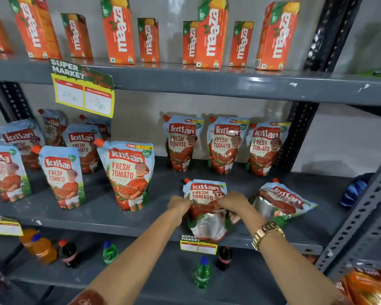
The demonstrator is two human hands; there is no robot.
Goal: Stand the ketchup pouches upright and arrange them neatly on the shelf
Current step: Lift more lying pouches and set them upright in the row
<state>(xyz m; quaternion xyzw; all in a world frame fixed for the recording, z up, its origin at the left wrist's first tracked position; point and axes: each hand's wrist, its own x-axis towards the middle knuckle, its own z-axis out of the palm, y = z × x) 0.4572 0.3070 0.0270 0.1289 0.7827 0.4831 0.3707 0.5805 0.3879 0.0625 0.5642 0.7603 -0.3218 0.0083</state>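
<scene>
A ketchup pouch (205, 208) lies tilted at the front edge of the middle shelf (101, 214), its silver base hanging over the edge. My left hand (179, 205) grips its left side and my right hand (233, 203) grips its right side. To the right another pouch (282, 203) lies flat on the shelf. Three pouches (226, 144) stand upright at the back right. Several more stand upright on the left half, the nearest (128, 172) at the centre.
Orange juice cartons (209, 34) line the top shelf. A yellow price tag (84, 95) hangs from its edge. Drink bottles (202, 271) stand on the lower shelf. A slotted metal upright (361, 216) rises at the right. Orange snack packets (370, 287) are at the bottom right.
</scene>
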